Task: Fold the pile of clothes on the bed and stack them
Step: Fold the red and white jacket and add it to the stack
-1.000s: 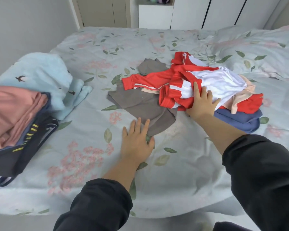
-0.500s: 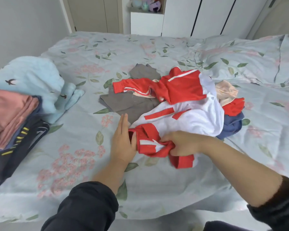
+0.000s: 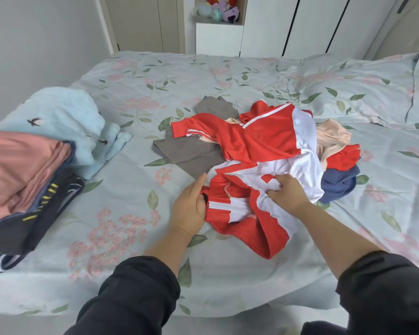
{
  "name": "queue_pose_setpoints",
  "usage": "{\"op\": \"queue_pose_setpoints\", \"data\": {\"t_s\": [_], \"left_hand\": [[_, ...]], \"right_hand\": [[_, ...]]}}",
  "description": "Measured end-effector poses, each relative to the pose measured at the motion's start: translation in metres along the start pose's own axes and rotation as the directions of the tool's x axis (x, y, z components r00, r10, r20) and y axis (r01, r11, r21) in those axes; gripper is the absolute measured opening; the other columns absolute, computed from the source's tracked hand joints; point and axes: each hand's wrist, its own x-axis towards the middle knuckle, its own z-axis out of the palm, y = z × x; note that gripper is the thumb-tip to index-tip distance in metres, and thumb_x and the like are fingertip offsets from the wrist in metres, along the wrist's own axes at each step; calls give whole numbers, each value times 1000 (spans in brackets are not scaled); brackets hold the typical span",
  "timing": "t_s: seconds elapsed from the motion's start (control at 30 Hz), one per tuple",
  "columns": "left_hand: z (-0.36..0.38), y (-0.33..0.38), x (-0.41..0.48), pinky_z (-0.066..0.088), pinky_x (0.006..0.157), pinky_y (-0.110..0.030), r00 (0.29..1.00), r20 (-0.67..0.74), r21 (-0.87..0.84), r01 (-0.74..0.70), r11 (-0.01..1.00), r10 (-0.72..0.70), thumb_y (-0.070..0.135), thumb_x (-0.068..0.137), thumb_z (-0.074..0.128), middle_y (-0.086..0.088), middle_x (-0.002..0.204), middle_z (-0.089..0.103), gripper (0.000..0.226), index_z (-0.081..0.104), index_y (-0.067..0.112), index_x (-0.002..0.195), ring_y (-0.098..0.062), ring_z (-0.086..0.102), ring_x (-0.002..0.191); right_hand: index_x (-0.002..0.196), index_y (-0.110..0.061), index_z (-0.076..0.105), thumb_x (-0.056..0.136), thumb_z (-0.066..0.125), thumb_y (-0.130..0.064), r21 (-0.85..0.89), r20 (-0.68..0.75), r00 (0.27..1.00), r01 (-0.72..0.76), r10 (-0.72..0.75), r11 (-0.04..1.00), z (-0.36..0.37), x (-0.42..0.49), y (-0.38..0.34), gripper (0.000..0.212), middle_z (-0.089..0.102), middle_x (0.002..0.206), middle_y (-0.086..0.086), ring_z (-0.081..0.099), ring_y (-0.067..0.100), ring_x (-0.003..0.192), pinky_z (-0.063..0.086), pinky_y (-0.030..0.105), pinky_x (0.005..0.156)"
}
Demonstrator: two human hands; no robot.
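Head view: the red and white jacket (image 3: 264, 141) lies crumpled on the bed (image 3: 203, 76), its lower part dragged toward the near edge, probably so it can be spread flat on bare sheet away from the rest of the pile. The left hand (image 3: 190, 209) is at the jacket's left hem, fingers lying straight along the cloth while the thumb pinches the red edge. This looks like a way of anchoring that corner. The right hand (image 3: 288, 194) sits on the jacket's white panel with fingers curled in, gripping a bunch of fabric, likely to tug it free.

The unfolded pile sits under and behind the jacket. A grey garment (image 3: 191, 153) pokes out at its far left, a peach garment (image 3: 331, 136) lies at its right, and a navy garment (image 3: 336, 184) is below that.

Well to the jacket's left, the folded stack (image 3: 22, 165) waits, topped in pink, with a light blue blanket (image 3: 65, 117) just behind it.
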Motion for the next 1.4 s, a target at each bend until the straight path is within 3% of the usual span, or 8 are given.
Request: {"op": "queue_pose_setpoints", "data": {"t_s": [0.37,0.6,0.77,0.87,1.0,1.1,1.23,1.4], "left_hand": [[-50,24,-11,48,84,-34,833,362,-276,524,805,-418,45,100,33,-15,88,72,42,70,27,110,-29,67,87],[-64,45,-23,48,92,-41,853,189,-232,520,822,-487,32,92,49,-16,89,64,27,62,11,84,-32,61,92],[-52,72,-36,43,89,-16,813,421,-209,519,829,-403,25,96,51,3,110,61,20,61,18,112,-16,53,107],[-46,75,-45,40,69,-16,798,536,-90,380,921,-277,1,86,60,3,94,56,19,59,20,88,-12,51,90],[-61,76,-52,43,61,-16,585,777,-25,398,917,-232,6,86,60,7,69,59,13,64,14,76,-6,54,65],[-71,78,-43,42,47,-18,746,504,-107,553,826,-435,8,87,51,2,50,60,31,63,13,59,-15,54,52],[-71,77,-21,45,82,-27,937,21,-24,350,937,-349,17,90,53,-8,96,67,18,68,12,98,-25,60,92],[-37,72,-27,22,116,-37,851,448,265,167,950,-275,38,83,65,-12,156,21,84,17,32,151,-28,23,143]], "right_hand": [[74,-19,68,75,57,-2,267,294,956,-54,-28,962,-7,-90,-59,21,58,49,-15,54,-2,46,42,13,48],[60,-15,61,66,55,-2,324,680,706,-46,-199,945,-24,-129,-94,16,51,54,-16,48,0,53,39,16,53],[98,-16,66,84,64,-15,421,-213,974,25,73,907,-30,-107,-87,15,63,100,1,60,13,90,48,34,85],[149,-13,19,79,76,-29,416,133,938,-346,320,841,-17,-102,-77,92,39,144,12,40,30,132,34,43,109],[149,-13,22,80,61,9,595,315,920,-382,231,707,-6,-109,-73,81,53,124,14,56,27,111,45,35,87],[115,9,59,70,42,20,514,476,878,-328,54,793,-19,-110,-76,50,56,91,11,52,22,85,40,33,75],[75,-6,65,62,53,7,146,857,513,-146,-51,978,-40,-123,-79,22,48,74,10,45,21,65,37,26,54],[95,11,62,87,56,-4,165,205,959,-231,196,959,-43,-101,-62,18,62,92,19,59,29,86,45,34,73]]}}
